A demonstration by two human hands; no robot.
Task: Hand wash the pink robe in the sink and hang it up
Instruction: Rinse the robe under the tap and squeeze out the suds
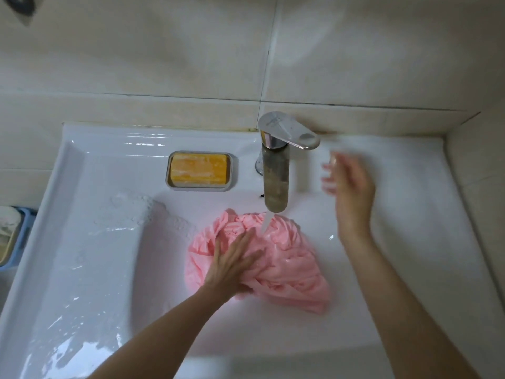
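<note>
Far left on the ledge of the white ceramic sink (82, 242): orange rectangular soap bar (199, 168) in grey dish (200, 188) | centre basin: left hand (232, 265), fingers straight and spread, presses flat on crumpled wet pink robe (289, 269) | chrome faucet (276, 181) runs water onto robe | right: right hand (349, 184) blurred, fingers loosely extended, holding nothing

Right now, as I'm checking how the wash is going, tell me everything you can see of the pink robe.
The pink robe is a thin-looking cloth, wet and crumpled into a heap of folds in the basin of the white sink. It lies under the faucet, whose water stream falls on its far edge. The left hand presses on its left side with straight fingers.
</note>
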